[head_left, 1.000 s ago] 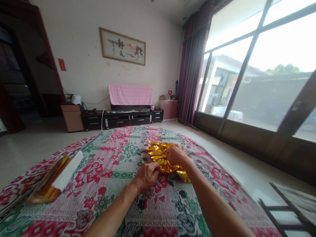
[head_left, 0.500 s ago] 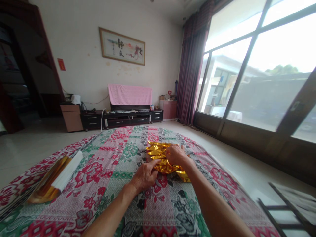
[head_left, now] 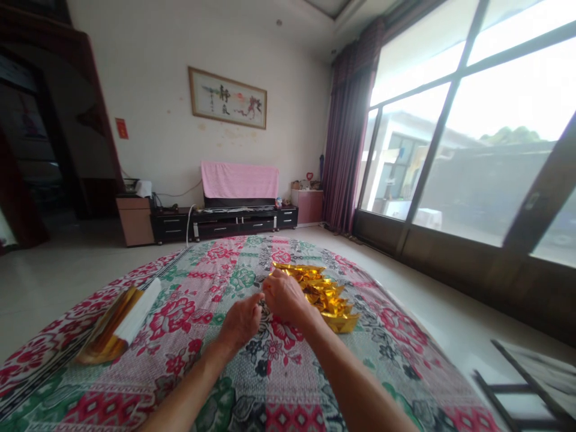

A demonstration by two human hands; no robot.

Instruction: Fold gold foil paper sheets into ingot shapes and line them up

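Several folded gold foil pieces lie in a row on the patterned tablecloth, shiny and overlapping. My right hand is at their left side, its fingers curled and closed; its wrist and back hide part of the row. Whatever those fingers hold, if anything, is hidden. To its left, my left hand is closed with the thumb against the fingers, just short of the right fingertips. I cannot make out anything in it. Farther left lies a stack of gold sheets with a white strip along its side.
A floral tablecloth in red, green and grey covers the round table. At right, low down, stands a dark-framed stool or chair. Beyond the table are a low black cabinet, a pink cloth and large windows.
Both hands have moved left off the top of the foil row, uncovering more of it. My left index finger, stretched out before, is now curled in. The view has tilted slightly upward.
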